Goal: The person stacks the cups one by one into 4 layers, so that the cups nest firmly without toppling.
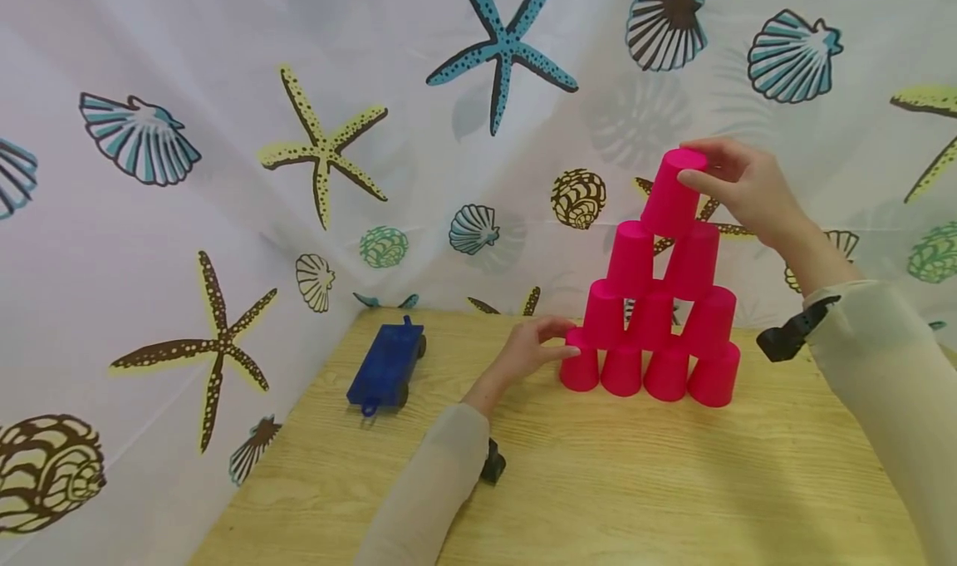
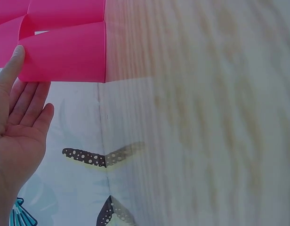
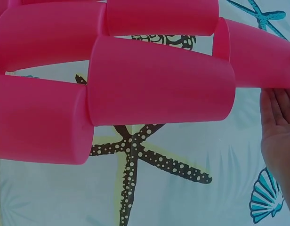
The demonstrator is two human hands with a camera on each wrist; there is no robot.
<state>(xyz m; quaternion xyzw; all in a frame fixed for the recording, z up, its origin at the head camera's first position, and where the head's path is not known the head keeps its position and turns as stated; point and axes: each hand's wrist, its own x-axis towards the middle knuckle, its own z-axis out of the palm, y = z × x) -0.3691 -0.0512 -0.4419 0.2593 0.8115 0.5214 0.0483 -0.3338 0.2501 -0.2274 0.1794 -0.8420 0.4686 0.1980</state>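
Upside-down pink cups form a four-tier pyramid on the table. My right hand (image 1: 748, 188) holds the top cup (image 1: 670, 200), thumb on its near side and fingers behind it. That cup's rim sits right over the two cups of the tier below, the right one (image 3: 159, 82) large in the right wrist view. Low on the left, my left hand (image 1: 527, 350) grips the end cup (image 2: 65, 54) of the bottom row, its thumb in front and fingers reaching behind. In the right wrist view, only part of the right hand (image 3: 279, 122) shows, beneath the top cup.
A blue toy wagon (image 1: 386, 366) with dark wheels lies on the left of the wooden table (image 1: 583, 483). Behind and to the left hangs a white cloth (image 1: 419, 175) printed with starfish and shells, close behind the pyramid.
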